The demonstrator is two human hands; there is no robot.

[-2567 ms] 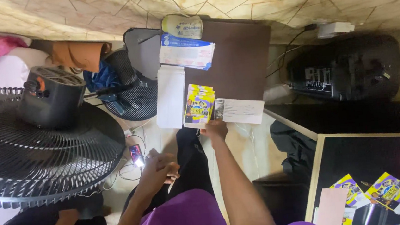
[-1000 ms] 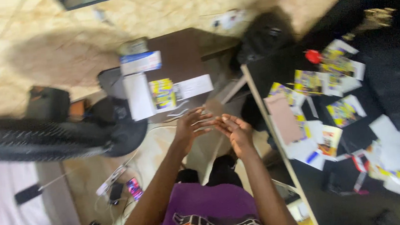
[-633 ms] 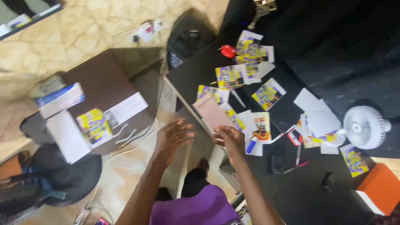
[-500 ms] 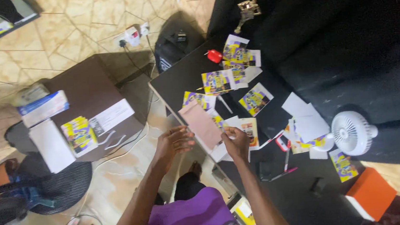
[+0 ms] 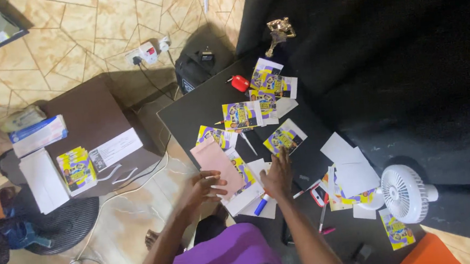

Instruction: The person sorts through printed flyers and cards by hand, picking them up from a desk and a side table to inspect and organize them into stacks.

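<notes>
At centre frame I saw matt pink paper [image 5: 215, 161] on a smooth black tabletop [image 5: 188, 110], glossy printed flyers [image 5: 239, 115] around it; lower right, a white plastic fan [image 5: 406, 193].

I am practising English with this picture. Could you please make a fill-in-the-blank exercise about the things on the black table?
1. The left hand touches a ____ envelope.
2. The right hand lies flat on white papers, palm ____.
3. The small white fan stands near the table's ____ edge.
4. Near the right hand's wrist lies a ____ marker.

Missing words: pink; down; right; blue
</notes>
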